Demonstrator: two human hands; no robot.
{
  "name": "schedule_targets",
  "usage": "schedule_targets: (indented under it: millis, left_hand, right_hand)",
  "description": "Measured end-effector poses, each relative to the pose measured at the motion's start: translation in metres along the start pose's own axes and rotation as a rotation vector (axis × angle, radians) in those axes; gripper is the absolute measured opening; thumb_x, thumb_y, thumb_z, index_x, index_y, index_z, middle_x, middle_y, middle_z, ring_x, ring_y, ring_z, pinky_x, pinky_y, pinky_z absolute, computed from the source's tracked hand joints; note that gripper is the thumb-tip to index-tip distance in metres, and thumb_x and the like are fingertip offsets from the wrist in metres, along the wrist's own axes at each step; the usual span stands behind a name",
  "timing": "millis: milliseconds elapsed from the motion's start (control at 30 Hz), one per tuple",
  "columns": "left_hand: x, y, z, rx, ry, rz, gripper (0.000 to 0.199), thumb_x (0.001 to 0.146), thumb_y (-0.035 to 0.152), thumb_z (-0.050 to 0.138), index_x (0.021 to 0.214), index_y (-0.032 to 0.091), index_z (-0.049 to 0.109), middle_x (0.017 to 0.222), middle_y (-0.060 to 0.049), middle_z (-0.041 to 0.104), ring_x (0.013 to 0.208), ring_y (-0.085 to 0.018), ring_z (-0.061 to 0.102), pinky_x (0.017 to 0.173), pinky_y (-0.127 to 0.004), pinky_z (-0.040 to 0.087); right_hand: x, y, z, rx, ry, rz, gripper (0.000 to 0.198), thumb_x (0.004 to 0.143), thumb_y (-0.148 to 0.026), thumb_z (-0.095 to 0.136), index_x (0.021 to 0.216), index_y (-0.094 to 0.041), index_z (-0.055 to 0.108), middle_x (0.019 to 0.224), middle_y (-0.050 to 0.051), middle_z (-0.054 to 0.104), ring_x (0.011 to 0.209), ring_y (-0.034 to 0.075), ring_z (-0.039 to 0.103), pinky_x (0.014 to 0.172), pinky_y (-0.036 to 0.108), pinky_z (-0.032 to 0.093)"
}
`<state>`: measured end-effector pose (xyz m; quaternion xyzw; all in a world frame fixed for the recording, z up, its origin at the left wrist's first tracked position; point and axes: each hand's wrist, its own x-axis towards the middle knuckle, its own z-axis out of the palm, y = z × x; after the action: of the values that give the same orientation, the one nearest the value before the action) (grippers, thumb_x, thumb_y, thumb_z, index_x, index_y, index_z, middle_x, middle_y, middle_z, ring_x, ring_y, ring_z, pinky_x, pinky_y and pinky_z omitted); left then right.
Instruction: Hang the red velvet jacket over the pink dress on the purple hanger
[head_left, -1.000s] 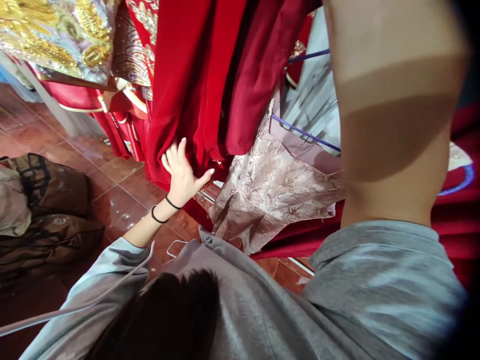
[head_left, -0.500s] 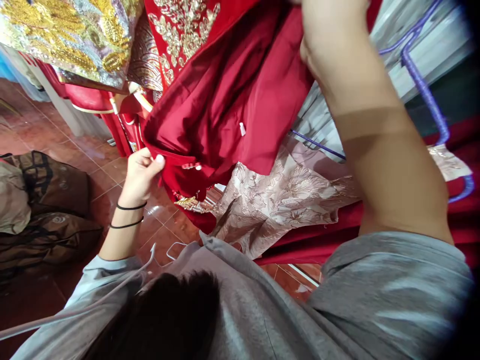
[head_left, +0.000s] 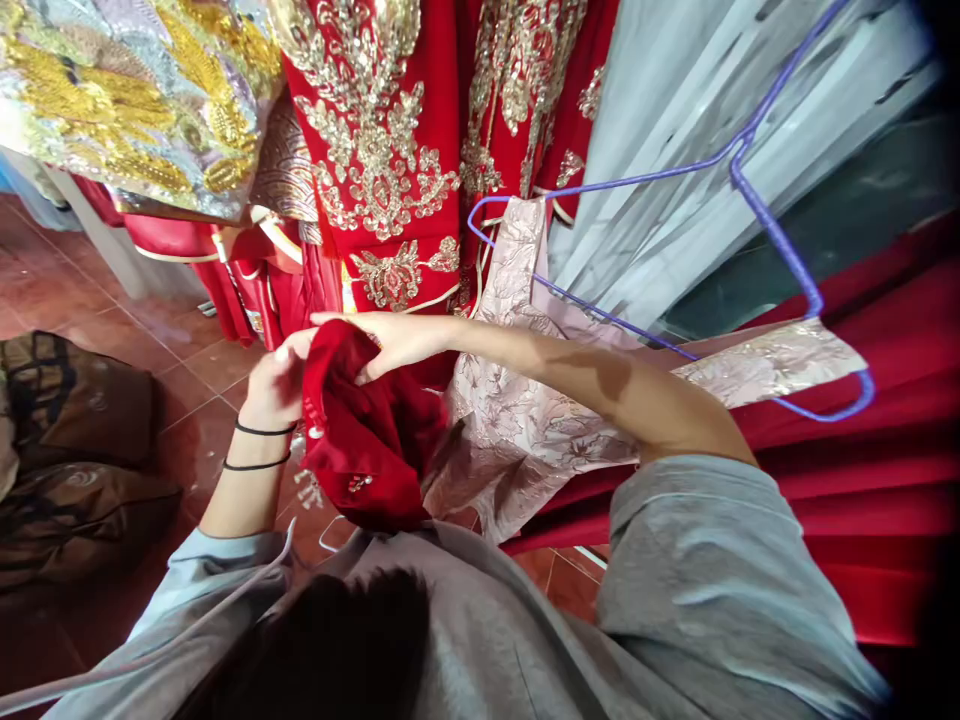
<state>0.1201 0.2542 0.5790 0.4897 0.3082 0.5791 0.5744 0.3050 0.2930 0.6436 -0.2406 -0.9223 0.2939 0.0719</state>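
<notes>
A red garment (head_left: 367,440) with small beaded decorations hangs bunched between my hands, left of the middle. My left hand (head_left: 279,385), with two black bands on its wrist, grips its left edge; part of the fingers is hidden by the cloth. From the right my right hand (head_left: 401,340) reaches across, its thumb on the red cloth and its fingers over the top edge. Just right of the garment, a pale pink floral dress (head_left: 540,380) hangs by its straps on a purple hanger (head_left: 772,200), partly covered by my right forearm.
Red garments with gold embroidery (head_left: 382,150) hang behind my hands, beside a sequinned yellow and silver garment (head_left: 135,100). Sheer white fabric (head_left: 637,130) is at the upper right, red drapery (head_left: 862,500) below it. Brown bags (head_left: 82,400) stand on the tiled floor (head_left: 187,395) at left.
My right hand has come down from the top to beside my left hand. The red garment, spread upward before, is now lowered and gathered, uncovering the embroidered garments and the purple hanger.
</notes>
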Motion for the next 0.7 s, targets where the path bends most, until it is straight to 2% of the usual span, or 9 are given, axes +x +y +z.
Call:
schedule_targets:
  millis: [67, 133, 267, 333, 367, 467, 567, 633, 700]
  left_hand:
    - [0.002, -0.005, 0.002, 0.154, -0.072, -0.027, 0.052, 0.05, 0.068, 0.078, 0.064, 0.02, 0.061, 0.057, -0.005, 0.059, 0.084, -0.032, 0.068, 0.078, -0.044, 0.058]
    - [0.002, -0.011, 0.006, 0.431, -0.037, 0.048, 0.05, 0.063, 0.062, 0.076, 0.083, 0.018, 0.066, 0.078, -0.007, 0.066, 0.091, -0.029, 0.066, 0.088, -0.044, 0.055]
    - [-0.005, -0.031, 0.032, 0.948, 0.314, 0.468, 0.08, 0.066, 0.059, 0.078, 0.129, 0.015, 0.053, 0.132, -0.019, 0.053, 0.127, -0.037, 0.047, 0.113, -0.055, 0.033]
    - [-0.006, -0.04, 0.045, 1.065, 0.388, 0.545, 0.082, 0.069, 0.055, 0.077, 0.133, 0.012, 0.049, 0.135, -0.023, 0.049, 0.13, -0.038, 0.044, 0.114, -0.055, 0.032]
    - [-0.004, -0.043, 0.049, 1.071, 0.41, 0.554, 0.071, 0.075, 0.051, 0.074, 0.13, 0.012, 0.052, 0.129, -0.022, 0.053, 0.125, -0.036, 0.049, 0.11, -0.053, 0.037]
    - [0.009, -0.041, 0.047, 0.905, 0.406, 0.497, 0.031, 0.087, 0.04, 0.06, 0.107, 0.017, 0.062, 0.096, -0.009, 0.063, 0.089, -0.023, 0.061, 0.088, -0.038, 0.052]
    - [0.031, -0.025, 0.039, 0.505, 0.161, 0.222, 0.021, 0.082, 0.039, 0.063, 0.082, 0.018, 0.062, 0.067, -0.001, 0.057, 0.06, -0.015, 0.055, 0.065, -0.03, 0.054]
    - [0.046, -0.011, 0.041, 0.178, 0.049, -0.004, 0.016, 0.077, 0.034, 0.063, 0.076, 0.019, 0.06, 0.064, -0.001, 0.059, 0.06, -0.017, 0.06, 0.062, -0.032, 0.057]
    - [0.058, 0.003, 0.048, -0.063, 0.028, -0.144, 0.012, 0.079, 0.031, 0.059, 0.081, 0.019, 0.062, 0.072, -0.004, 0.066, 0.073, -0.022, 0.068, 0.07, -0.039, 0.062]
  right_hand:
    - [0.009, 0.015, 0.002, 0.076, -0.085, 0.051, 0.022, 0.076, -0.011, 0.071, 0.097, -0.01, 0.066, 0.094, 0.004, 0.068, 0.091, 0.016, 0.06, 0.084, 0.026, 0.049]
    - [0.014, 0.023, -0.007, 0.026, -0.042, 0.141, 0.007, 0.077, -0.006, 0.065, 0.084, -0.008, 0.066, 0.08, 0.002, 0.066, 0.078, 0.013, 0.057, 0.076, 0.025, 0.047]
    - [0.01, 0.021, -0.044, -0.034, 0.212, 0.144, 0.021, 0.075, 0.001, 0.053, 0.082, -0.011, 0.069, 0.086, 0.002, 0.069, 0.084, 0.012, 0.059, 0.082, 0.023, 0.046]
    - [0.004, 0.014, -0.065, -0.051, 0.263, 0.143, 0.028, 0.074, 0.0, 0.051, 0.085, -0.015, 0.071, 0.093, 0.0, 0.071, 0.09, 0.012, 0.06, 0.086, 0.022, 0.046]
    - [-0.001, 0.011, -0.075, -0.075, 0.266, 0.148, 0.029, 0.075, -0.002, 0.05, 0.086, -0.017, 0.072, 0.095, 0.0, 0.071, 0.091, 0.012, 0.06, 0.087, 0.022, 0.045]
    - [-0.02, 0.01, -0.096, -0.217, 0.257, 0.156, 0.028, 0.077, -0.005, 0.05, 0.086, -0.017, 0.073, 0.093, 0.001, 0.071, 0.09, 0.012, 0.06, 0.088, 0.025, 0.045]
    - [-0.039, 0.018, -0.108, -0.417, 0.276, 0.236, 0.022, 0.08, -0.008, 0.054, 0.091, -0.014, 0.072, 0.095, 0.005, 0.07, 0.091, 0.017, 0.061, 0.087, 0.03, 0.044]
    - [-0.05, 0.024, -0.114, -0.571, 0.307, 0.337, 0.018, 0.082, -0.018, 0.062, 0.098, -0.015, 0.071, 0.104, 0.009, 0.068, 0.103, 0.023, 0.059, 0.09, 0.035, 0.044]
    - [-0.06, 0.026, -0.12, -0.725, 0.354, 0.388, 0.031, 0.08, -0.031, 0.071, 0.107, -0.017, 0.067, 0.115, 0.011, 0.065, 0.119, 0.029, 0.052, 0.095, 0.038, 0.043]
